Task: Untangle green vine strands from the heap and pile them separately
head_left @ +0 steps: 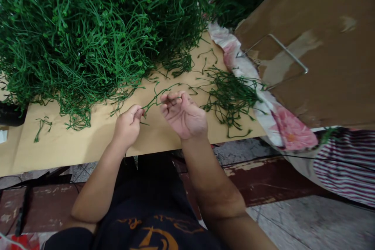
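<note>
Left hand (128, 127) pinches a green sprig (150, 104) above the desk (73, 144).
Right hand (186, 116) half-curls beside it, grip unclear from here; a light pinch, clear of the pile (102, 35), should avoid tangles.

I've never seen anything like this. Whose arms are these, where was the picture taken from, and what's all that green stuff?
No machine works here: these are a person's own bare hands, seen from a camera worn on that person's head, looking forward and down. The left hand pinches a thin green sprig. The right hand is beside it, palm showing; whether it grips anything is hard to tell. On the tan work surface sits a big heap of similar green stems, with a smaller pile to the right, near a flowered cloth.
</note>
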A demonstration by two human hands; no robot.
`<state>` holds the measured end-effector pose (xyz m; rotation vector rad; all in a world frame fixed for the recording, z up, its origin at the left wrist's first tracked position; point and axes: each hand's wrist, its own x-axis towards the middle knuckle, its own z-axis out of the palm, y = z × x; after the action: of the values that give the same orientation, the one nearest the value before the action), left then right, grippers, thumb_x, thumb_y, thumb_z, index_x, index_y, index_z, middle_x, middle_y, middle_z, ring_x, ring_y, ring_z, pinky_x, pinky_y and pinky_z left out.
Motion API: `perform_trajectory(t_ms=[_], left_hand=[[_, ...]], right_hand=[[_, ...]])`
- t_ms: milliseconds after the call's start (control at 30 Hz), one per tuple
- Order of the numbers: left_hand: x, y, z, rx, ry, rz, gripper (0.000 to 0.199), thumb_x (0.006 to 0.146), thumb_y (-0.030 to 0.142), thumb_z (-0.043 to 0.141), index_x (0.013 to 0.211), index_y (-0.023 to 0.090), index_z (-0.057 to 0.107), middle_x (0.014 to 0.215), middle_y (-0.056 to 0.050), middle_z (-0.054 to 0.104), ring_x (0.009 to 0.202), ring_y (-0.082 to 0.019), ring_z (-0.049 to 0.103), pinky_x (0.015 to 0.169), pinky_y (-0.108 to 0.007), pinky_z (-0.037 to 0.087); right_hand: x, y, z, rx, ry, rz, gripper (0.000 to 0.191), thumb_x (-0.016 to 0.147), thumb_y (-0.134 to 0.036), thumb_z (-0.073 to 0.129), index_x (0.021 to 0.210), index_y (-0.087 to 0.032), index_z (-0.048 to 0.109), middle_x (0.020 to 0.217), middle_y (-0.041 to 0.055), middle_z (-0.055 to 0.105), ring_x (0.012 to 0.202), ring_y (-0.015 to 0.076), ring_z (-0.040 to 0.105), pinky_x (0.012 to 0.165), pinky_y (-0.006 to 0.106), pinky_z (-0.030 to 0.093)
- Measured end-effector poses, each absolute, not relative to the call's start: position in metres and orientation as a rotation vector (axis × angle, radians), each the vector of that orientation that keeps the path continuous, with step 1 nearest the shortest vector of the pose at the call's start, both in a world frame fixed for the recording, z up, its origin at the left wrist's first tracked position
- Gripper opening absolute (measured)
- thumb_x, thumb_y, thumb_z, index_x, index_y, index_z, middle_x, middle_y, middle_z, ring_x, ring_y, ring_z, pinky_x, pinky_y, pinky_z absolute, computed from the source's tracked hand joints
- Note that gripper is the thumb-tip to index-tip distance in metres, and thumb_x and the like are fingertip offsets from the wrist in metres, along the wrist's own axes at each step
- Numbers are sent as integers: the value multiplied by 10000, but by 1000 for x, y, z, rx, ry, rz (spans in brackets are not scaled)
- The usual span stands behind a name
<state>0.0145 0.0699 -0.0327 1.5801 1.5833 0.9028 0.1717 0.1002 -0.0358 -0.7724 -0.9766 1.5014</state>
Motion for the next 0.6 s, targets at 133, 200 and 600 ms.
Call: perform_trajectory(t_ms=[133, 200, 600], left_hand=[[19, 68, -32, 1322, 1347, 950, 249, 833, 379, 440, 702, 174, 491, 541, 55, 329, 487, -70, 288, 482, -210, 236], [22, 68, -28, 1202, 1232, 976, 281, 802, 424, 490, 691, 166, 490, 536, 59, 326, 475, -59, 278, 464, -208, 215], [41, 63, -24, 838, 808, 1043, 394, 735, 481, 585, 611, 172, 374, 501, 85, 276, 400, -17, 183, 446, -224, 130]], right_hand=[[172, 109, -29, -771, -1006, 1473, 375, 727, -500, 510, 660, -233, 255, 641, -13, 303, 599, 133, 398, 429, 239, 335], [170, 111, -25, -746, -1018, 1456, 399, 721, -509, 519, 655, -232, 239, 623, -28, 243, 536, 114, 318, 393, 225, 275], [159, 105, -11, -728, -1054, 1459, 473, 715, -588, 582, 601, -212, 320, 493, -75, 267, 403, 48, 253, 368, 192, 201]])
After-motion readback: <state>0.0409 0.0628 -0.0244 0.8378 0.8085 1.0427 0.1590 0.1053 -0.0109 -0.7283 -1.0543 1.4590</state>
